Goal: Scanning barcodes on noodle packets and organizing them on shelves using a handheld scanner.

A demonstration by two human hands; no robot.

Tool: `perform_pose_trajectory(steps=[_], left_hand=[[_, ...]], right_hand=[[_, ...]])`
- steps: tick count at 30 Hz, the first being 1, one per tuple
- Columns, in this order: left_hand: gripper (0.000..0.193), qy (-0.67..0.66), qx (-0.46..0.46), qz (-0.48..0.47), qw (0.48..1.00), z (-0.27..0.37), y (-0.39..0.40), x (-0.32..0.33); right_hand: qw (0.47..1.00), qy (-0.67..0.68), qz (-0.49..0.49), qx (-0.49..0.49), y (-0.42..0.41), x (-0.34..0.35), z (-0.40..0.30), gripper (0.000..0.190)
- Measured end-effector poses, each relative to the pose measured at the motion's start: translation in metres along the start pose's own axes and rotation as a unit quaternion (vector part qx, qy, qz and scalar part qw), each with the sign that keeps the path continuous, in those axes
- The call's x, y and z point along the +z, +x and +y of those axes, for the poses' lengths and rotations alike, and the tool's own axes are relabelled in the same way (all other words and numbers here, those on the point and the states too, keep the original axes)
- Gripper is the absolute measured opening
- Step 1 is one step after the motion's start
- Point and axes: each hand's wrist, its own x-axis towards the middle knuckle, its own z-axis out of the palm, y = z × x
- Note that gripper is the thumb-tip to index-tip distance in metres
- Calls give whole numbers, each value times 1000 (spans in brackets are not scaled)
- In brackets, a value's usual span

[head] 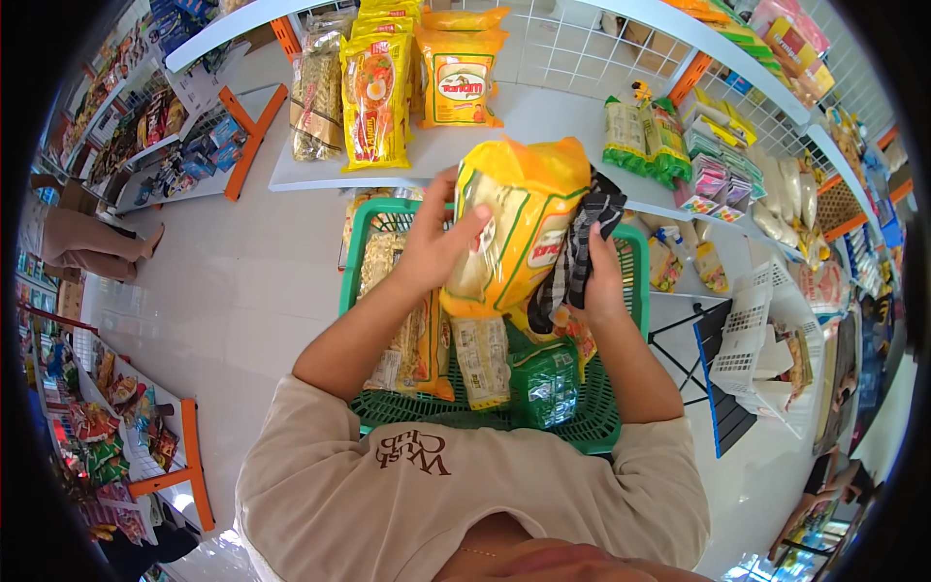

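My left hand (444,244) grips a yellow-orange plastic pack of noodles (520,218) by its left side, above a green plastic basket (638,269). In my right hand (602,280) is a black checked cloth (574,254), pressed against the pack's right side. Under my hands the basket holds several packs: dry noodles (383,265) at the left, a pale pack with a yellow end (481,364) in the middle, and a green pack (545,382) to its right. The held pack hides part of the basket's contents.
A white shelf (553,124) ahead carries yellow noodle packs (377,102), an orange pack (462,80) and green packs (644,138). White plastic baskets (749,327) stand at the right beside a black slatted surface (716,378). A person (94,236) is at the far left.
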Motion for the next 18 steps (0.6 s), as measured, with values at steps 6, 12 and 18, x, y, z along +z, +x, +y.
perform_pose_trajectory(steps=[6,12,18], left_hand=[[31,7,29,61,998,-3,7,0],[81,62,-20,-125,990,10,-5,6],[67,-38,0,-38,999,0,2,6]], right_hand=[[995,-89,45,-26,-5,11,1,48],[958,-251,6,-140,-11,25,-5,50],[824,-464,-165,-281,-23,36,-26,59]])
